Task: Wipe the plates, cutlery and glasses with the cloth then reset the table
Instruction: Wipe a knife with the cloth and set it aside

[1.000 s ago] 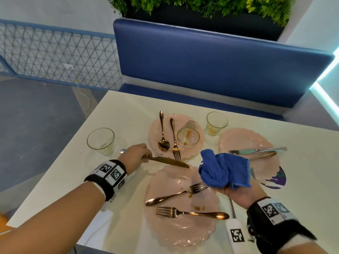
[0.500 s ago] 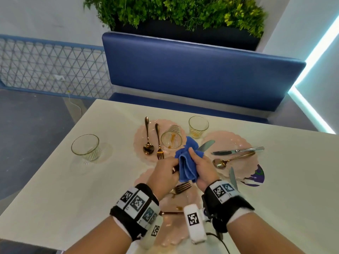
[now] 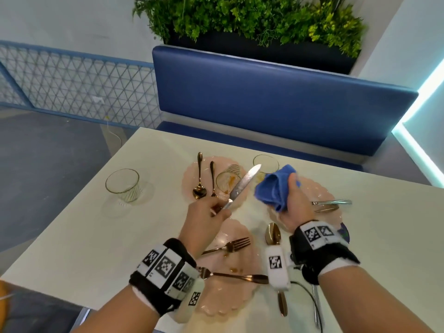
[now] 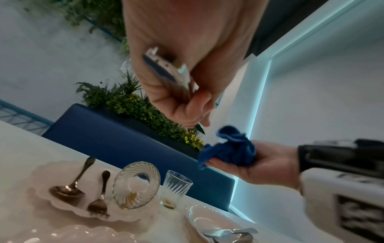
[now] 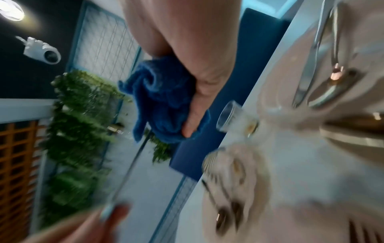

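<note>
My left hand (image 3: 216,210) grips a silver knife (image 3: 242,183) by its handle, with the blade pointing up and away over the table. My right hand (image 3: 290,195) holds the bunched blue cloth (image 3: 274,188) just right of the blade, not touching it. In the left wrist view the knife handle (image 4: 172,78) sits in my curled fingers, and the cloth (image 4: 230,152) is off to the right. The right wrist view shows my thumb pressed on the cloth (image 5: 164,102). Three pink plates lie below: near (image 3: 230,296), far (image 3: 189,179) and right (image 3: 322,193).
Two forks (image 3: 228,246) lie on the near plate and a gold spoon (image 3: 272,234) beside it. The far plate carries a spoon, a fork and a tipped glass (image 3: 227,181). Glasses stand at the left (image 3: 122,185) and behind the cloth (image 3: 265,164). A blue bench (image 3: 276,99) backs the table.
My left hand picked the knife up off the table. The cloth was wrapped round the blade half a second ago. Now the hands are apart and the blade is bare.
</note>
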